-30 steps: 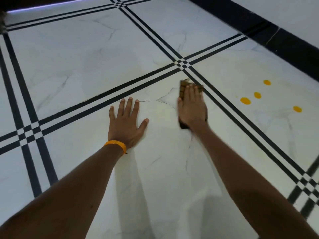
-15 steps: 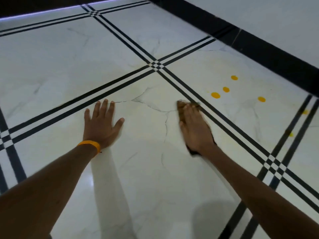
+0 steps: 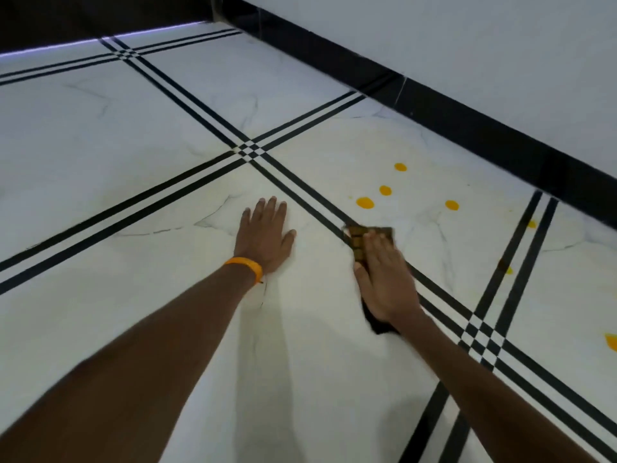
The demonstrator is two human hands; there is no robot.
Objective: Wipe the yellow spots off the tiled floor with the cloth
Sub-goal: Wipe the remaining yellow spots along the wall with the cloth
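My right hand (image 3: 384, 279) lies flat with straight fingers on a brown checked cloth (image 3: 362, 237), pressing it onto the white tiled floor (image 3: 133, 145) right at the black double stripe. Just beyond the cloth sit several yellow spots: the nearest one (image 3: 365, 202), another (image 3: 385, 190), one farther back (image 3: 400, 167) and one to the right (image 3: 451, 205). Smaller yellow marks lie farther right (image 3: 531, 224), (image 3: 508, 270), and a larger one at the right edge (image 3: 611, 340). My left hand (image 3: 265, 237), with an orange wristband (image 3: 245, 265), rests flat on the tile.
Black double stripes (image 3: 200, 115) cross the white marble-look tiles in a grid. A black skirting board (image 3: 467, 121) under a white wall (image 3: 467, 45) runs along the right. The far left corner is dark.
My right hand has slid the cloth forward and to the right, across the black stripe and closer to the yellow spots. The view has swung right, bringing more spots into sight.
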